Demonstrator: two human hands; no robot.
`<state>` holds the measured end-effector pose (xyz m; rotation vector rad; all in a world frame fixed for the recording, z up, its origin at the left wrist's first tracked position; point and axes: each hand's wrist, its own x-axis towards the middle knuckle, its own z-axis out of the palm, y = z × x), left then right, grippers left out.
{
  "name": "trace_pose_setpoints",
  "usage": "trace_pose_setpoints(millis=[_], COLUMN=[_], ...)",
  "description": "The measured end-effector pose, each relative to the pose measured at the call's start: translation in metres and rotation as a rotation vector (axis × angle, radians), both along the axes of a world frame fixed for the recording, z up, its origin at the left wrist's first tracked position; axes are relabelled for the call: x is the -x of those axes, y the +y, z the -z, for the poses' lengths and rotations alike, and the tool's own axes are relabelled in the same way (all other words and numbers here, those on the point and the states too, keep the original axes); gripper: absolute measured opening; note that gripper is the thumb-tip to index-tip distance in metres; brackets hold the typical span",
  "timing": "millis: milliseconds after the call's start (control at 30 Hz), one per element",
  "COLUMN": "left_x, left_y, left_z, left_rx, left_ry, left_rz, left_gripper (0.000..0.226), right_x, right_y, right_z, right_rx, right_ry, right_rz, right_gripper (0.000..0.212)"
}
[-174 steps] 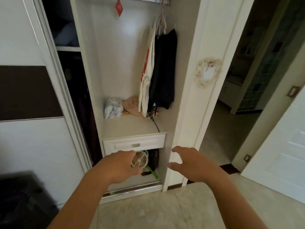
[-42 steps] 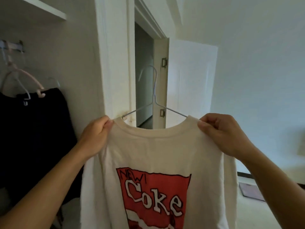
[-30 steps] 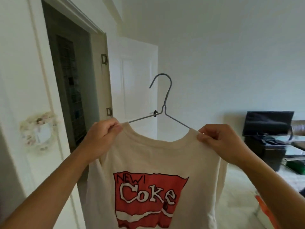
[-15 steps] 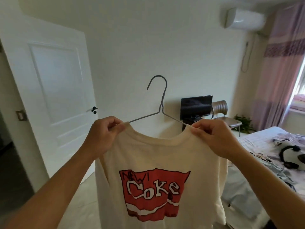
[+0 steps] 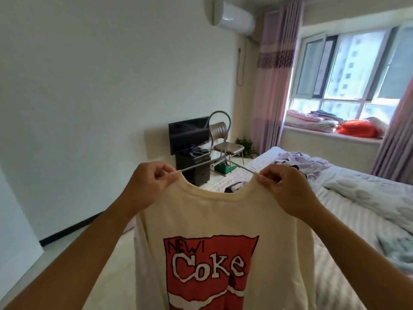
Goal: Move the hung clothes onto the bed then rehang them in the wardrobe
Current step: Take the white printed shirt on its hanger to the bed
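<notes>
Bedroom with a bed [image 5: 348, 211] at the right.
The left hand [image 5: 147, 186] and right hand [image 5: 288, 191] each pinch a shoulder of the cream shirt [image 5: 223, 220] on its wire hanger [image 5: 220, 139].

A cream cotton T-shirt with a red "Coke" print [image 5: 223, 220] hangs on a thin grey wire hanger [image 5: 220, 139]. The left hand [image 5: 147, 186] and right hand [image 5: 286, 189] pinch its 2 shoulders, with a striped bed [image 5: 348, 211] behind.

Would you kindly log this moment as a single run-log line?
phase: carrying to bed | left hand: pinches T-shirt shoulder | right hand: pinches other shoulder | wire hanger: inside shirt | bed: ahead right
</notes>
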<state>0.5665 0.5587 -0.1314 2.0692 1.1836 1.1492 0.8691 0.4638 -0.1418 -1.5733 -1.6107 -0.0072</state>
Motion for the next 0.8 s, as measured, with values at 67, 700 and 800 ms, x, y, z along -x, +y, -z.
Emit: trace_pose_setpoints(millis=[67,700,800], left_x=[-0.019,-0.202,-0.237], left_y=[0.029,0.240,0.270], left_z=[0.004,0.074,0.092], left_rx=[0.011,0.090,0.121], left_ry=[0.022,0.237,0.271], left_rz=[0.052,0.398,0.406], left_gripper=[0.009,0.009,0.008], right_x=[-0.013,-0.145,-0.178], right_y=[0.010,0.122,0.151], right_z=[0.003,0.065,0.080], right_rx=[0.018,0.310,0.354], right_ry=[-0.017,-0.078,-0.071], right_rz=[0.058,0.472,0.473], right_gripper=[0.008,0.015,0.015])
